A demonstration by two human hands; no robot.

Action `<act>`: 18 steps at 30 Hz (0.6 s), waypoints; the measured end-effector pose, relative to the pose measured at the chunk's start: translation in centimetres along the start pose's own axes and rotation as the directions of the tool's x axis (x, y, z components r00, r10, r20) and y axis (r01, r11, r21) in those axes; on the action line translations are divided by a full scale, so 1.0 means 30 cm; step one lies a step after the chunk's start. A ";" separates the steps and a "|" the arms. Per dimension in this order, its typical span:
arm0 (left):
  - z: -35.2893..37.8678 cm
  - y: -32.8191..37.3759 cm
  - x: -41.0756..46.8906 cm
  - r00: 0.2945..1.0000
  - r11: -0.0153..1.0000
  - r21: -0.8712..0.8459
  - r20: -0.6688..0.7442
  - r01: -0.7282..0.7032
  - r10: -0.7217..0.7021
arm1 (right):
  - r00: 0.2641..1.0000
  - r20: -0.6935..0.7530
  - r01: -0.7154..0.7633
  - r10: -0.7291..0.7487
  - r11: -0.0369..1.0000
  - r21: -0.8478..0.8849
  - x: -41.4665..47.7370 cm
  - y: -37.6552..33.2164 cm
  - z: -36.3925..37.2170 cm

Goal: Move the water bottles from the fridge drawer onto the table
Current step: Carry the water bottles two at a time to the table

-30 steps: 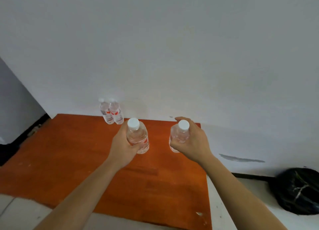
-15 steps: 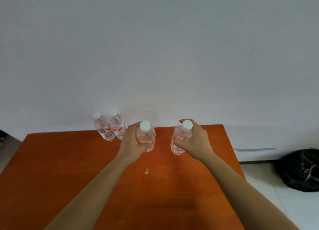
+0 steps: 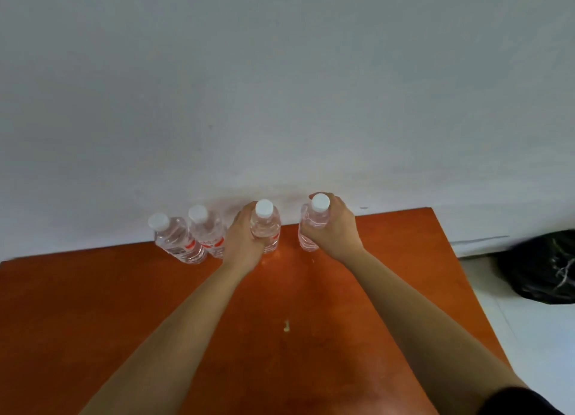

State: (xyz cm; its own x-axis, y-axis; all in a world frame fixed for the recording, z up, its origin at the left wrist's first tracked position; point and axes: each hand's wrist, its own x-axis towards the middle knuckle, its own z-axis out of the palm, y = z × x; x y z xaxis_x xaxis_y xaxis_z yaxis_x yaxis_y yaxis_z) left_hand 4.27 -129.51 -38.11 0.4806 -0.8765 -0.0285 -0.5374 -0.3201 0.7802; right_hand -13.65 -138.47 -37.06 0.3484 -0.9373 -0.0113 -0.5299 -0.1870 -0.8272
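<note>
Head view looks down along two bare forearms that reach forward over an orange-brown wooden surface. The left hand has its fingers curled round the left-held water bottle, gripping the clear body from the left side below the white cap. The right hand wraps the right-held water bottle from the right, its fingers curled over the shoulder just under the white cap. Both held bottles are upright, with a clear gap between them, and their bases are down at the surface close to its back edge; whether they rest on it cannot be told.

Just left of the left hand stand two more clear water bottles with white caps and red marks on their labels. The near-hand bottle is right beside the left hand's knuckles, and the far-left bottle is pressed against its other side. All four bottles form a row along the back edge, against a plain pale wall.

A small pale speck lies on the surface between the forearms. A dark sleeve shows at the lower right corner. Beyond the right edge of the surface, a black plastic bag sits on the light floor by the wall.
</note>
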 end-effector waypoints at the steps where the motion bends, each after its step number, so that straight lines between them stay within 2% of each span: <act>1: 0.002 -0.012 0.015 1.000 1.000 -0.004 0.005 0.012 -0.012 | 1.000 0.011 0.000 0.000 1.000 0.005 0.014 0.002 0.020; 9: 0.009 -0.093 0.103 0.998 0.998 -0.018 0.013 0.054 -0.053 | 0.993 0.117 -0.003 0.008 0.999 -0.038 0.069 0.033 0.093; 18: -0.012 -0.070 0.043 0.995 0.997 0.068 0.080 0.048 -0.054 | 0.981 0.189 -0.015 0.032 0.996 -0.091 0.033 0.023 0.063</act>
State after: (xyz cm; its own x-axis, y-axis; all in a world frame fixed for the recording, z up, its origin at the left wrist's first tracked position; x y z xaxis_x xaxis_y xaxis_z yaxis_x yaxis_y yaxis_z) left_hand 6.26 -129.83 -39.55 0.4521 -0.8839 -0.1200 -0.5591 -0.3857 0.7340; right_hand -12.22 -138.96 -38.71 0.4712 -0.8703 -0.1436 -0.6032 -0.1991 -0.7724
